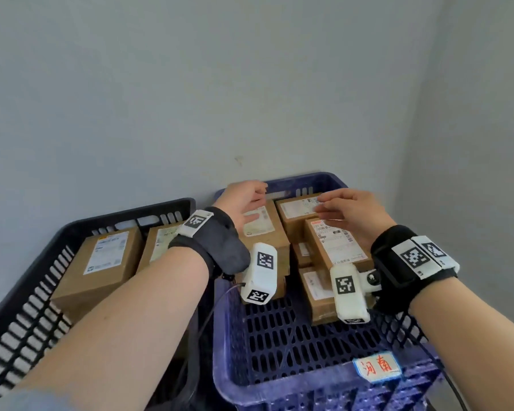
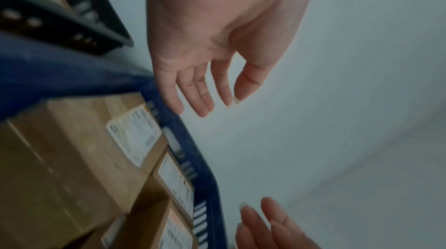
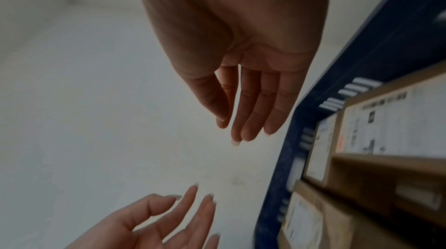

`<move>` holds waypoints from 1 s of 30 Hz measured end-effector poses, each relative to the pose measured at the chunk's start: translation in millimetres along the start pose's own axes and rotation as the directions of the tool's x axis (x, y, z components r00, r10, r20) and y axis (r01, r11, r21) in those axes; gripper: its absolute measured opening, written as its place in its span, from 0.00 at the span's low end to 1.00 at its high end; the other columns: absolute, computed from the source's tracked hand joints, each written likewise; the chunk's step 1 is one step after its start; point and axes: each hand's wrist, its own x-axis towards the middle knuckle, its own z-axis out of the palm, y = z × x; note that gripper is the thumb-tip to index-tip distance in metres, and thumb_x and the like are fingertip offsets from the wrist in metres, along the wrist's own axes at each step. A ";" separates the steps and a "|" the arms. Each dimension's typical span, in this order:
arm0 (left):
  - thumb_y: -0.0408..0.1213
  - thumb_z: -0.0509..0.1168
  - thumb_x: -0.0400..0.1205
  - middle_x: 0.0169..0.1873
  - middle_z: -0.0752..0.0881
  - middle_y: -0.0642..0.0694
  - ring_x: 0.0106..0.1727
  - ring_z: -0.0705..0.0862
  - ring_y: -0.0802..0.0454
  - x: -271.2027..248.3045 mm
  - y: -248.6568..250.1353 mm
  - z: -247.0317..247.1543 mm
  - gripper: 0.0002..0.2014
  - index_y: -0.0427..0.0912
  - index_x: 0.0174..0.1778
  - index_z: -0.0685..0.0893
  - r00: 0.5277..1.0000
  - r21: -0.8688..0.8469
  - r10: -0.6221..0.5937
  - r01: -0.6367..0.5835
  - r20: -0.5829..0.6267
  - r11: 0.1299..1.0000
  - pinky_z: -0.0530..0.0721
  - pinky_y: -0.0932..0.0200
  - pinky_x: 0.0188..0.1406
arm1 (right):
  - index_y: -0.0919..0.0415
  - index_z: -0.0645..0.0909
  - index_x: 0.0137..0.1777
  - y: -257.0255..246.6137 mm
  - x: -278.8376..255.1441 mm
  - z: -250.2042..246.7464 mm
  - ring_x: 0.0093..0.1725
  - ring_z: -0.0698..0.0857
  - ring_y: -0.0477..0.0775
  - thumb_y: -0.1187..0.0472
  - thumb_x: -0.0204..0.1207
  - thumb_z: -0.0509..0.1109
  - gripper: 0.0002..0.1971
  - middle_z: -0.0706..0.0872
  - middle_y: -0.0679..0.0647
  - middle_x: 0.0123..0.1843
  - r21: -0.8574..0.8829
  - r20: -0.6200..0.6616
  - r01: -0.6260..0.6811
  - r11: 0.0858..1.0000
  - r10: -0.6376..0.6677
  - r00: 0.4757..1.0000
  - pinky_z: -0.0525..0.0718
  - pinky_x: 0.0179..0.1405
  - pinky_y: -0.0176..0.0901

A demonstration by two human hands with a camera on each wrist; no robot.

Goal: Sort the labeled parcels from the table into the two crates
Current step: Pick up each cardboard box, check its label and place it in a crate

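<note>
Both hands hover empty above the blue crate (image 1: 279,345), fingers straight and relaxed. My left hand (image 1: 245,197) hangs over the brown labeled parcel (image 1: 261,229) at the crate's back left; its fingers (image 2: 202,98) hold nothing. My right hand (image 1: 347,210) floats over the stacked parcels (image 1: 336,244) at the back right, its fingers (image 3: 251,112) loose and apart from the boxes. Several brown parcels with white labels fill the far half of the blue crate. The black crate (image 1: 24,307) to the left holds two more parcels (image 1: 101,262).
A grey wall (image 1: 220,84) rises directly behind both crates and meets a side wall on the right. A white tag with red characters (image 1: 376,366) is fixed to the blue crate's near rim. Cables (image 1: 208,315) run from the wrist cameras. The blue crate's near half shows bare mesh floor.
</note>
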 end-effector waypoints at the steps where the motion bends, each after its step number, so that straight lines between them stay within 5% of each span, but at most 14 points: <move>1: 0.34 0.61 0.84 0.54 0.84 0.46 0.56 0.82 0.52 -4.3 2.1 -11.6 0.05 0.44 0.52 0.82 0.999 -0.016 0.019 -0.019 -0.030 1.000 0.77 0.52 0.63 | 0.60 0.86 0.52 -2.2 -2.9 10.7 0.50 0.90 0.55 0.68 0.81 0.66 0.07 0.91 0.58 0.49 0.003 0.027 0.016 1.000 -0.016 1.000 0.88 0.54 0.47; 6: 0.33 0.62 0.84 0.44 0.86 0.49 0.47 0.85 0.55 -37.3 8.3 -76.9 0.06 0.45 0.47 0.83 0.986 -0.123 0.098 -0.115 -0.137 0.986 0.80 0.54 0.61 | 0.63 0.86 0.53 -23.4 -24.4 69.8 0.48 0.90 0.54 0.68 0.81 0.65 0.09 0.92 0.58 0.47 0.016 0.175 0.066 0.998 -0.067 0.982 0.88 0.54 0.46; 15: 0.30 0.62 0.82 0.44 0.88 0.50 0.48 0.87 0.56 -96.2 -3.0 -234.9 0.08 0.45 0.49 0.85 0.955 -0.201 0.147 -0.202 -0.259 0.959 0.82 0.54 0.62 | 0.62 0.85 0.48 -61.2 -76.0 206.3 0.41 0.89 0.51 0.70 0.81 0.64 0.09 0.91 0.58 0.44 0.129 0.363 0.076 0.989 -0.118 0.924 0.87 0.50 0.42; 23: 0.30 0.61 0.82 0.40 0.87 0.51 0.44 0.85 0.56 -143.2 -54.0 -396.9 0.08 0.45 0.49 0.85 0.925 -0.283 0.071 -0.186 -0.374 0.941 0.83 0.55 0.56 | 0.61 0.85 0.45 -65.1 -127.6 371.6 0.40 0.87 0.51 0.71 0.80 0.64 0.09 0.90 0.57 0.42 0.112 0.434 0.010 0.994 -0.058 0.899 0.87 0.46 0.40; 30: 0.30 0.60 0.82 0.40 0.86 0.51 0.41 0.84 0.58 -183.8 -120.9 -531.0 0.10 0.47 0.42 0.84 0.845 -0.360 -0.035 -0.189 -0.534 0.914 0.80 0.58 0.48 | 0.63 0.84 0.45 -46.0 -176.0 514.1 0.36 0.86 0.50 0.72 0.80 0.64 0.09 0.89 0.58 0.40 0.129 0.522 -0.091 0.987 0.010 0.853 0.86 0.45 0.42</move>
